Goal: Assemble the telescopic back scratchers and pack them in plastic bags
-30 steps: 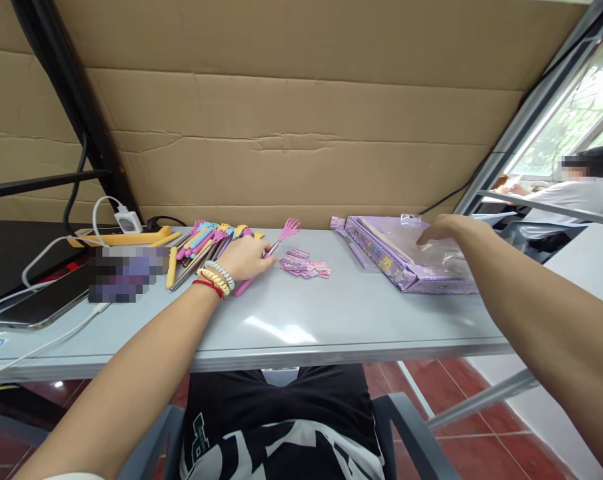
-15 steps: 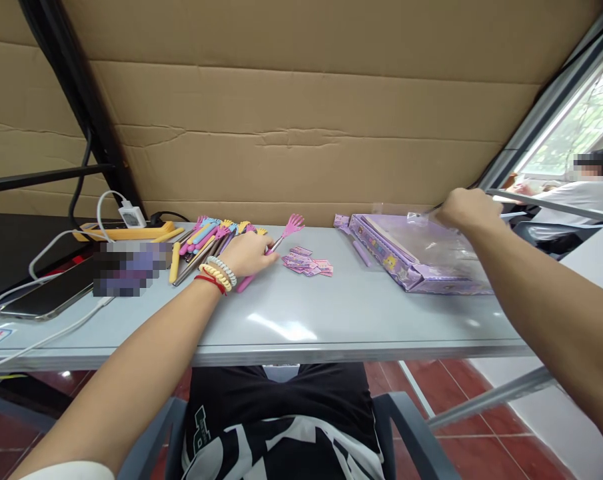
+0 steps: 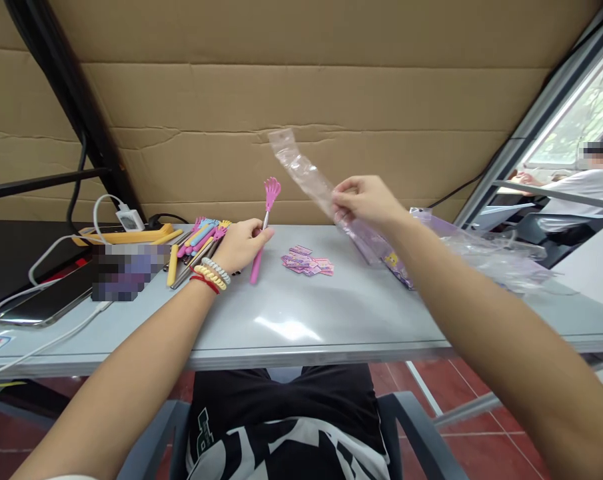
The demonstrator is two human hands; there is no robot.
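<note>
My left hand (image 3: 244, 247) is closed round a pink back scratcher (image 3: 272, 193), which stands nearly upright with its hand-shaped head on top and its pink handle near the table. In my right hand (image 3: 364, 203) a long, narrow clear plastic bag (image 3: 301, 167) is pinched between thumb and fingers, its far end raised toward the cardboard. Beside my left wrist lies a heap of colourful back scratchers (image 3: 201, 240) in pink, blue and yellow. A small pile of purple and pink printed cards (image 3: 307, 261) rests between my hands.
Behind my right forearm is a purple box (image 3: 398, 268) with clear plastic bags (image 3: 506, 257) over it. A phone (image 3: 51, 293), white cables and a charger (image 3: 130, 218) are on the left. Cardboard (image 3: 301, 93) walls the back. A person (image 3: 581, 183) sits at far right.
My right hand has moved left from the purple box, drawing out a clear plastic bag. My left hand has lifted the pink back scratcher and tilted it more upright.
</note>
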